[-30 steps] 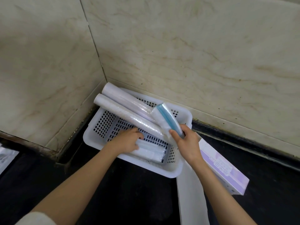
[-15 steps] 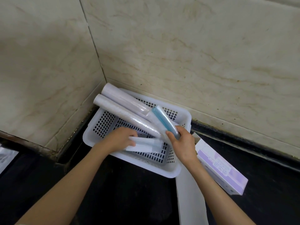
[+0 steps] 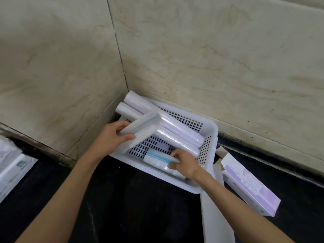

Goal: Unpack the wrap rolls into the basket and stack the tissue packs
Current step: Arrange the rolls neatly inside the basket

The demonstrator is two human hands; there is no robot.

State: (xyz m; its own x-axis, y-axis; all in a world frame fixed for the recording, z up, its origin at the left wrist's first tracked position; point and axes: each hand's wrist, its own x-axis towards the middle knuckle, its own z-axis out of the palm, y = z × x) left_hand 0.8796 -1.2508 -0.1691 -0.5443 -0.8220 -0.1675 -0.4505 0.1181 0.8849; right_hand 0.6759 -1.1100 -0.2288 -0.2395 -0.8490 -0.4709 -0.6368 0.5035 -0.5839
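Observation:
A white perforated basket (image 3: 211, 137) sits in the tiled corner on the black counter. Two long wrap rolls (image 3: 177, 132) lie diagonally in it, their far ends sticking over the back left rim. My left hand (image 3: 112, 135) holds one tissue pack (image 3: 142, 127), white with a blue stripe, lifted above the basket's left side. My right hand (image 3: 184, 163) grips a second tissue pack (image 3: 157, 159) that lies low against the basket's front wall.
An open purple and white wrap box (image 3: 249, 186) lies on the counter to the right of the basket. A white flat box (image 3: 215, 216) lies in front of it. More packaging (image 3: 12, 165) sits at the far left edge.
My left hand has lifted its tissue pack up and to the left out of the basket bottom. My right hand has brought its pack down to the basket's front.

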